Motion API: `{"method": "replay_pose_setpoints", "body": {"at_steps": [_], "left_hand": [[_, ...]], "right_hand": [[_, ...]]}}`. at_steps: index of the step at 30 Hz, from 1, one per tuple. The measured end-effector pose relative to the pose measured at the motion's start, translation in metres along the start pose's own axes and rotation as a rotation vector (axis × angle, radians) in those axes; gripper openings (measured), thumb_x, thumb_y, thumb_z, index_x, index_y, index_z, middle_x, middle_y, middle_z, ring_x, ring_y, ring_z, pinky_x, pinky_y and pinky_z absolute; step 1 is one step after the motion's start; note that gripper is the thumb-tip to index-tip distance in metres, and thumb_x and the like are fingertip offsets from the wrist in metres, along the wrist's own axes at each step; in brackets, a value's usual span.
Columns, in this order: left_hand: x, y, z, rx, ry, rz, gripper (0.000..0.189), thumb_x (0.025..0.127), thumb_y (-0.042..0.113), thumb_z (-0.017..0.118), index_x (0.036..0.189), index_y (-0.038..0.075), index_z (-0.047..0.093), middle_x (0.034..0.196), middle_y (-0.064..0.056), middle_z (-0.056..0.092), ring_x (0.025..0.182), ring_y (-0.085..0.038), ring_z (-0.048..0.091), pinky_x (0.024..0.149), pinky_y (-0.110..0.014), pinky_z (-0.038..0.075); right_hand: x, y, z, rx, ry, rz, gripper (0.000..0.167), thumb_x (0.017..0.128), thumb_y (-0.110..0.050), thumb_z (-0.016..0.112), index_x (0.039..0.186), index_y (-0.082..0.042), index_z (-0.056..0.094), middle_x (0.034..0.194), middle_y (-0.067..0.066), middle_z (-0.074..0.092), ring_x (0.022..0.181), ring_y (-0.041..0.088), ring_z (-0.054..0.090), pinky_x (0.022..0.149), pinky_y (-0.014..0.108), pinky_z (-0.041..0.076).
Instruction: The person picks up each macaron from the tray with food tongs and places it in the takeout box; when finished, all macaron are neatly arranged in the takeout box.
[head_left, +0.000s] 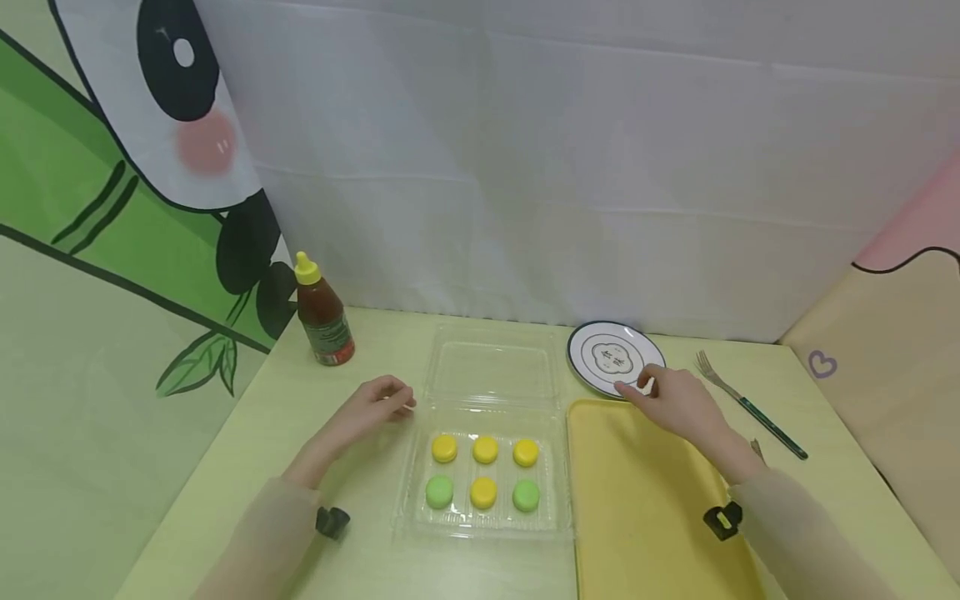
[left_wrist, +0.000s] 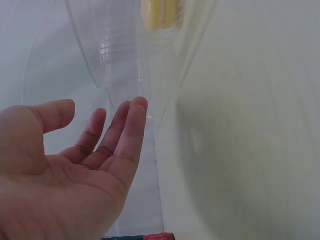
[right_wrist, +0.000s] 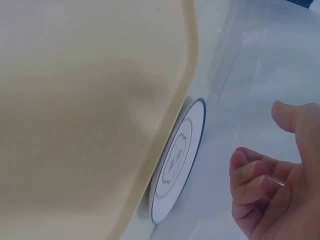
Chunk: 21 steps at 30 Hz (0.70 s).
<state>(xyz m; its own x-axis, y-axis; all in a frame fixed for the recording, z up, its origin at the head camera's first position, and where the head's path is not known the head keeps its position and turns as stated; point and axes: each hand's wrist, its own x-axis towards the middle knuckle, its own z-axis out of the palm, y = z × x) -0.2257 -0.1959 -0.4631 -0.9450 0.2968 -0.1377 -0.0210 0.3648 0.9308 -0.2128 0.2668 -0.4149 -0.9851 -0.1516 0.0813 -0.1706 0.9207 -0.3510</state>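
A clear plastic box [head_left: 491, 408] stands with its lid folded back, holding several yellow macarons [head_left: 485, 450] and two green macarons [head_left: 439, 492]. Left of the box hovers my left hand [head_left: 382, 400], its fingers relaxed and nothing in them; the left wrist view shows the palm and the box's clear edge [left_wrist: 142, 65] beyond the fingertips. My right hand [head_left: 675, 400] is above the near edge of a white plate [head_left: 588, 350] with a dark rim, fingers loosely bent and thumb apart. It holds nothing, and the right wrist view shows it apart from the plate [right_wrist: 192, 150].
A yellow tray [head_left: 637, 500] lies right of the box, below my right forearm. Farther right is a fork [head_left: 765, 421] with a green handle; another small tip shows beside my right wrist. A sauce bottle [head_left: 324, 321] with a yellow cap stands at the back left.
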Motion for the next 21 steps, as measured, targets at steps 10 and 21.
{"method": "replay_pose_setpoints", "body": {"at_steps": [10,21], "left_hand": [[0.037,0.006,-0.005,0.034,0.077,-0.107,0.045,0.107,0.027,0.047,0.134,-0.009,0.046,0.122,-0.028,0.061,0.109,-0.037,0.064,0.092,-0.041,0.053],[0.056,0.017,0.005,-0.006,0.05,-0.161,0.042,0.107,0.022,0.046,0.13,-0.013,0.05,0.122,-0.028,0.06,0.105,-0.036,0.065,0.09,-0.041,0.053]], "right_hand": [[0.04,-0.03,0.036,0.307,-0.068,0.047,0.051,0.101,-0.041,0.056,0.125,0.004,0.059,0.092,0.014,0.064,0.066,0.025,0.06,0.06,0.033,0.047],[0.062,-0.048,0.077,0.638,-0.144,0.306,0.046,0.104,-0.034,0.052,0.123,0.008,0.059,0.1,0.016,0.065,0.068,0.018,0.057,0.061,0.027,0.048]]}}
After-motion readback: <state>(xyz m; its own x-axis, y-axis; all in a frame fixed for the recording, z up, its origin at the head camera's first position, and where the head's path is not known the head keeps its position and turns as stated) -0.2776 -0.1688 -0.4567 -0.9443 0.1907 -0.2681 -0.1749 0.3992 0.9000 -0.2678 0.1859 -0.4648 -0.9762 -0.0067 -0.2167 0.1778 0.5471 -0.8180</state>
